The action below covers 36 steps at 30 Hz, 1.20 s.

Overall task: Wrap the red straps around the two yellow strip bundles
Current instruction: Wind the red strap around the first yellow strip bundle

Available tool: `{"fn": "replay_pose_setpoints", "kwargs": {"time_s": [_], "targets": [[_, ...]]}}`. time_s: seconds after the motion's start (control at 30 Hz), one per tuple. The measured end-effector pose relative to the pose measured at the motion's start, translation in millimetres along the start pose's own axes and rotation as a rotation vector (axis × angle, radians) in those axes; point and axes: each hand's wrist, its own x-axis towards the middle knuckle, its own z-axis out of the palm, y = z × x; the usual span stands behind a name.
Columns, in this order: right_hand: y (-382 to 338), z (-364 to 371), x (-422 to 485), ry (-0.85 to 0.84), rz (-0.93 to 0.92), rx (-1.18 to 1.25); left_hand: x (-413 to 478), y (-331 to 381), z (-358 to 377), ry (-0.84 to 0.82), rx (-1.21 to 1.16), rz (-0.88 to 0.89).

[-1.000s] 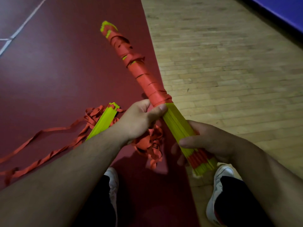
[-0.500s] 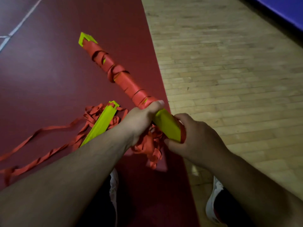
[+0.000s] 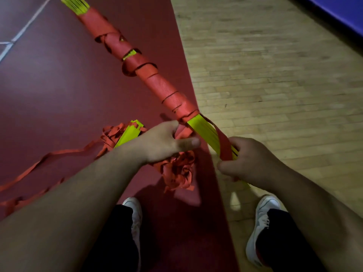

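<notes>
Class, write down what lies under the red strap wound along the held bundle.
Yellow strips show beneath the red strap: at the far end, through a small gap, and bare near the right hand. Between these, the strap covers them.

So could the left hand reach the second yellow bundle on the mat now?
Probably not yet: the left hand grips the red strap beside the held bundle, and the second bundle lies on the mat among loose straps.
</notes>
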Motion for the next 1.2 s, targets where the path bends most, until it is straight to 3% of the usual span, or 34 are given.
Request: {"fn": "replay_pose_setpoints", "kwargs": {"time_s": [0.2,0.43,0.5,0.57,0.67,0.73,0.77,0.83,0.97,1.2], "targets": [[-3,17,-4,0.180,0.061,-0.308,-4,12,28,0.082,-0.087,0.015],[-6,25,0,0.313,0.005,-0.652,3,2,36,0.274,-0.359,-0.261],[-7,24,1,0.280,-0.033,-0.584,3,1,33,0.272,-0.437,-0.239],[-5,16,3,0.151,-0.023,-0.363,0,4,27,0.262,-0.420,-0.198],[-6,-1,3,-0.205,0.087,0.102,-6,8,18,0.207,-0.301,-0.144],[-7,-5,0,-0.398,0.119,0.284,-10,14,15,0.122,-0.182,-0.105],[-7,-5,-1,-0.404,0.106,0.289,-10,15,14,0.091,-0.101,-0.089],[-8,-2,-1,-0.256,0.055,0.222,-8,14,9,0.088,0.001,-0.082],[-6,-2,2,-0.022,-0.014,0.027,-2,0,0,-0.010,-0.075,0.058],[-2,-2,-1,-0.067,0.038,0.114,-3,-12,2,-0.004,-0.066,-0.035]]}}
